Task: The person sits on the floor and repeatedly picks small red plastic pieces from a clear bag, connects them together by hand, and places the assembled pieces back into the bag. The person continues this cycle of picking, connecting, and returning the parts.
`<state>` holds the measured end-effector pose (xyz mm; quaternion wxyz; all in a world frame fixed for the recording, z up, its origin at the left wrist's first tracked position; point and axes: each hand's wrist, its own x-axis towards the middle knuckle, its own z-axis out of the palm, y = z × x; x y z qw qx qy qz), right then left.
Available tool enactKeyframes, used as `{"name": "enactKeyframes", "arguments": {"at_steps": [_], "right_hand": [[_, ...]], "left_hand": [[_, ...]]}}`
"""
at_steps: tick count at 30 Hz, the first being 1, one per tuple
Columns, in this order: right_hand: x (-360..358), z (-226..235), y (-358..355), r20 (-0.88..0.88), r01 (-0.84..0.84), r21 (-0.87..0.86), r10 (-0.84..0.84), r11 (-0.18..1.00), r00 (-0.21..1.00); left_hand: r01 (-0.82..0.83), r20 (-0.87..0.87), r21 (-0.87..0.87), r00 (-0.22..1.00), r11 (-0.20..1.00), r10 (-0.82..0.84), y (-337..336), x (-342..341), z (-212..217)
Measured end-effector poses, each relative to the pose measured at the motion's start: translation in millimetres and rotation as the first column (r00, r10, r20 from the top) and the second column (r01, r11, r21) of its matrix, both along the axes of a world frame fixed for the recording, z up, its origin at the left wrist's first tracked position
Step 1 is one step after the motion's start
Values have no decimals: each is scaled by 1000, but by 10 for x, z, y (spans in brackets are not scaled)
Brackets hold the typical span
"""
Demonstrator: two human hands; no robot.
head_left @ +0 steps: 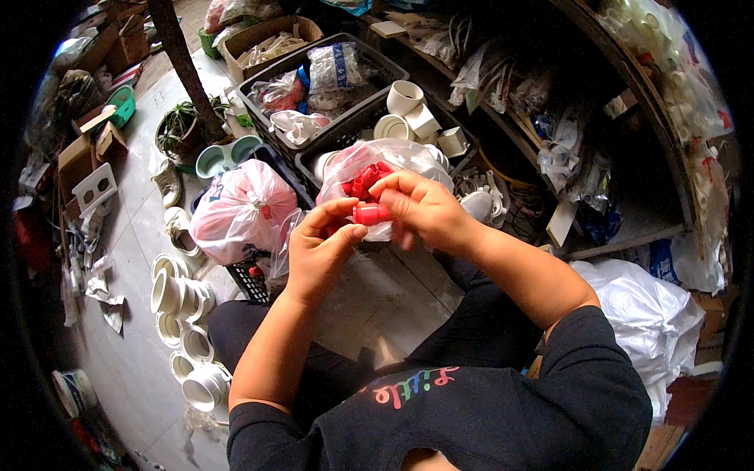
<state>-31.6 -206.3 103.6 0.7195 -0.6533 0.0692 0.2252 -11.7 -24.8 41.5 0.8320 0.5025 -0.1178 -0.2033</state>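
Note:
A small red plastic fitting, short and tube-like with a ringed end, is held level in front of me. My left hand pinches its left end between thumb and fingertips. Curled round the right end is my right hand; its lower fingers are smeared by motion and hide that end. Just behind the hands, an open clear plastic bag holds several more red fittings. The bag rests on a dark plastic crate, and my hands cover part of it.
A tied white bag stands at left, near rows of white pipe pieces on the floor. Behind are another dark crate with bagged goods and a cardboard box. Cluttered wooden shelving and a white sack lie right.

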Motion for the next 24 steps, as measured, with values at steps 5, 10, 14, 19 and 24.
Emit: {"name": "enactKeyframes", "arguments": {"at_steps": [5,10,14,19,24], "right_hand": [[12,-205,35,643,48,-303,167,952,748],[-29,-13,56,163,10,-60,0,998,987],[-39,-165,38,440,19,-148,49,989,897],[1,-17,-20,67,-32,-71,37,997,997],[-45,-139,49,659,133,-399,183,907,729]], "left_hand": [[-13,38,21,999,1000,12,-29,0,-40],[-10,-6,18,1000,1000,10,-7,-4,-6],[-24,34,23,999,999,23,-22,1,-20],[-20,3,-6,1000,1000,20,-18,-7,19],[-25,31,14,999,1000,25,-22,-2,8]]}}
